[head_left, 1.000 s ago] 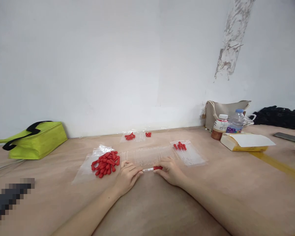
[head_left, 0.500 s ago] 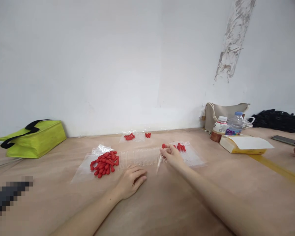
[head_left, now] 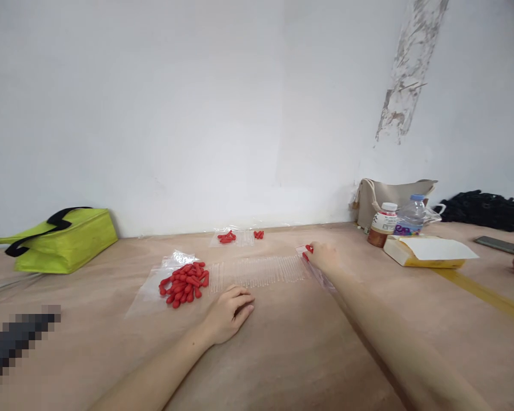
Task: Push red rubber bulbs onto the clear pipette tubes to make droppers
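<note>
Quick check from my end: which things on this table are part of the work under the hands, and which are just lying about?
In use:
right hand on the clear bag of finished droppers
left hand resting beside the row of clear tubes
pile of red bulbs

Lying about:
green bag
beige bag
two bottles
book
phone

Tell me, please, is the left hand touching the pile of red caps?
Apart. The head view shows the left hand resting flat on the table, with bare tabletop between its fingers and the pile of red caps.
</note>
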Demonstrator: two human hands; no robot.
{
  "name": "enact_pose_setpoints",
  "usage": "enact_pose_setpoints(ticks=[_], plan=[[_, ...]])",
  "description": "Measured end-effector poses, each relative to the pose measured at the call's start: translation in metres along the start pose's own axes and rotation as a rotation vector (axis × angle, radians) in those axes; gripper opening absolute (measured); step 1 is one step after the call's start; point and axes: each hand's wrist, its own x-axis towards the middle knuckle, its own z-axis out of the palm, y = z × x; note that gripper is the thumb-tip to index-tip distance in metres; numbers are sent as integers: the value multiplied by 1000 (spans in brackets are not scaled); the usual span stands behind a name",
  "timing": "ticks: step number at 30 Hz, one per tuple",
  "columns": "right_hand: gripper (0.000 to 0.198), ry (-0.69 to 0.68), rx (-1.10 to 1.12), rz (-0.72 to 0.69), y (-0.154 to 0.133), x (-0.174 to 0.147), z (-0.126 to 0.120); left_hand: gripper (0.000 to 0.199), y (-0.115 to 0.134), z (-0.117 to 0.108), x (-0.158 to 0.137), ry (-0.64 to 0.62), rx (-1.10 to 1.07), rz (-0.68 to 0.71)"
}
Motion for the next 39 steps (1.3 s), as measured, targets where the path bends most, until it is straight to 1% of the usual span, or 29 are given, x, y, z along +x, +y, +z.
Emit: enact_pose_setpoints(ticks=[4, 9, 13, 18, 20, 22, 25, 27, 30, 32, 33, 35, 39], plan=[[26, 20, -58, -25, -1, -7, 2, 22, 0, 0, 0, 1, 2, 1], [26, 30, -72, -54, -4, -16, 1, 23, 0, 1, 0, -9, -3, -3], [24, -28, -71, -63, -12, -24, 3, 23, -1, 0, 0, -20, 4, -18], [25, -84, -85, 1, -20, -29, 6, 23, 2, 0, 0, -41, 26, -28], [26, -95, -83, 13, -20, -29, 6, 22, 3, 1, 0, -12, 65, -24], [27, -106, -81, 24, -20, -29, 7, 19, 0, 0, 1, 68, 159, -45], [28, -127, -81, 38, -19, -27, 8, 13, -12, -10, 4, 236, 393, -150], [28, -139, -84, 46, -18, -26, 8, 15, -25, -24, 6, 300, 545, -290], [28, -154, -88, 56, -19, -25, 8, 20, -47, -49, 5, 329, 686, -645], [28, -155, -91, 57, -19, -26, 8, 23, -57, -61, 4, 280, 705, -799], [29, -150, -91, 55, -20, -26, 8, 25, -61, -64, 3, 256, 704, -844], [29, -134, -90, 43, -20, -27, 7, 27, -66, -66, 2, 222, 699, -876], [32, -79, -86, 0, -21, -30, 4, 30, -71, -60, 4, 199, 709, -857]])
